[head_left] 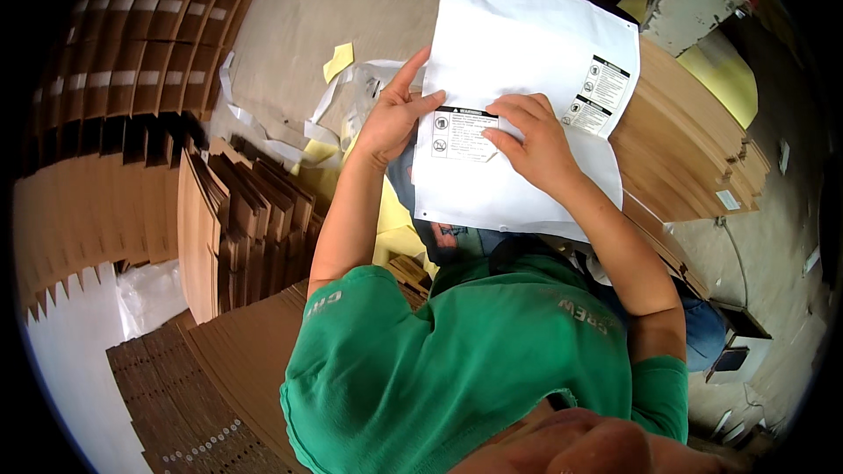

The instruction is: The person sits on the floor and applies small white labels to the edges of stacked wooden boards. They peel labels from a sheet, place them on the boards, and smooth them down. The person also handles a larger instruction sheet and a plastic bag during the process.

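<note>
A large white sheet [518,44] is spread in front of me, with a crease across its right part. My left hand [392,118] holds its left edge, thumb on top and the index finger stretched up beside it. On the sheet near that thumb is a white label [461,139] with a black header bar, small pictograms and fine print. My right hand [536,145] has thumb and fingers at this label's right edge, where one lower corner looks lifted or bent. More such labels [601,88] show on the sheet's right side.
Stacked wood-coloured panels [689,140] lie at the right under the sheet. To the left stand upright brown boards [255,219] and rows of brown slotted pieces [132,44]. Yellow paper scraps [339,61] and pale strips [255,136] litter the floor. A clear plastic bag [151,297] lies at lower left.
</note>
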Motion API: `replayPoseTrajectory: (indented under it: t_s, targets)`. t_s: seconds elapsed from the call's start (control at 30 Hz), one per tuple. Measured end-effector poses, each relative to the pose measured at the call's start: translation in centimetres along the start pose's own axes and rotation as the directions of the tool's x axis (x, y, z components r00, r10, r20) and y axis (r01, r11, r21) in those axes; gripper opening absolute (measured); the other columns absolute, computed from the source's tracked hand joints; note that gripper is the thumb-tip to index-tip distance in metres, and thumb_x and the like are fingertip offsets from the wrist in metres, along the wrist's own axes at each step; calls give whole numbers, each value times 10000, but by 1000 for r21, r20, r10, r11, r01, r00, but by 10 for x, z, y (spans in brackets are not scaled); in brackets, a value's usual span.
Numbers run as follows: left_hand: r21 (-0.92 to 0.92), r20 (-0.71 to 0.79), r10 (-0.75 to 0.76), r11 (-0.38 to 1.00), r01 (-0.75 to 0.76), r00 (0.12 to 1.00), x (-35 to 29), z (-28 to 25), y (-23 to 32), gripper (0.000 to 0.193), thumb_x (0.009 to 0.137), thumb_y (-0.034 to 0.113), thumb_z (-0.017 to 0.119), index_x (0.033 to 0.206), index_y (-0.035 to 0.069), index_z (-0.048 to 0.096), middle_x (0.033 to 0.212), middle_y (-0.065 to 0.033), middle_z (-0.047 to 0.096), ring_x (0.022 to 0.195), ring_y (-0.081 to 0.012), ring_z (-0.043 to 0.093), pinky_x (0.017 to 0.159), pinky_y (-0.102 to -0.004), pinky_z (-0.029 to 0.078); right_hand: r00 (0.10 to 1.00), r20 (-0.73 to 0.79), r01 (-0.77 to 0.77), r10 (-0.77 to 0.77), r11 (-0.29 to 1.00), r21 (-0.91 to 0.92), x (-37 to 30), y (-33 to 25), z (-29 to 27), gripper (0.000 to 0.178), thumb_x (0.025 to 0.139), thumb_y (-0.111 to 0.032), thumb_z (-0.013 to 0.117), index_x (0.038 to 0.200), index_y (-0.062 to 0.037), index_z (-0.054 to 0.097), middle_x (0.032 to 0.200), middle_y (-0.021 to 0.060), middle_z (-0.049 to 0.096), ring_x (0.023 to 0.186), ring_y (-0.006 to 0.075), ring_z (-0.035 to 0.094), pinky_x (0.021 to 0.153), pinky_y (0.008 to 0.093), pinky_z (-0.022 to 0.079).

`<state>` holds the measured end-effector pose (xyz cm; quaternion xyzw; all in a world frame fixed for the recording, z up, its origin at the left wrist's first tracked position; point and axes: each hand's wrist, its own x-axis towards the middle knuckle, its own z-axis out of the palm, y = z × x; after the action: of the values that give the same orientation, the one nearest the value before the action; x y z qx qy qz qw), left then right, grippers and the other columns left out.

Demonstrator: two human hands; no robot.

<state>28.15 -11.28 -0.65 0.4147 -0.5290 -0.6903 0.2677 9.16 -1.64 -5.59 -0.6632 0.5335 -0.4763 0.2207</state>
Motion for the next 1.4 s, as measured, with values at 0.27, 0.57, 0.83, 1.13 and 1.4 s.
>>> replayPoseTrajectory:
  t_s: [0.27, 0.57, 0.83, 1.13, 1.4]
  targets:
    - [341, -68, 220, 922, -184, 973, -23, 27, 25, 593, 890, 57, 490, 1415, 174, 242, 1149, -68, 518, 786, -58, 467, 764, -208, 403, 994, -43, 101, -97, 991, 83, 32, -20, 3, 241, 740, -143, 673, 966, -67, 641, 979, 38, 585, 920, 234, 471, 806, 323, 422]
    - [444, 76, 396, 809, -387, 915, -31, 41, 48, 528, 969, 316, 325, 1404, 42, 206, 1453, -107, 230, 1349, -220, 185, 1082, -318, 149, 982, -88, 176, -169, 981, 78, 48, -49, -14, 161, 696, -80, 670, 856, -89, 683, 885, -9, 600, 872, 205, 475, 757, 298, 431]
    - [291, 21, 338, 898, -329, 941, -26, 37, 41, 509, 911, 148, 416, 1394, 71, 276, 1445, -45, 270, 1336, -168, 202, 1070, -282, 160, 963, -134, 246, -235, 966, 77, 46, -54, -10, 125, 659, -12, 653, 767, -74, 639, 858, -1, 606, 843, 211, 496, 730, 292, 443]
    - [481, -113, 128, 875, -58, 985, 9, -6, 24, 424, 906, 166, 499, 1324, 157, 432, 1159, -92, 545, 1017, -147, 505, 874, -262, 404, 896, -139, 437, -422, 892, 114, 24, -60, -22, 182, 672, 42, 646, 840, -14, 605, 866, 79, 613, 785, 243, 565, 713, 317, 470]
    - [946, -217, 34, 256, 201, 976, 33, -26, 50, 367, 820, 305, 642, 1144, 135, 609, 869, -131, 647, 718, -146, 605, 648, -273, 470, 891, -97, -226, 444, 617, 754, 13, -7, -98, 120, 807, 31, 607, 920, -9, 601, 852, 35, 620, 780, 77, 564, 693, 199, 466]
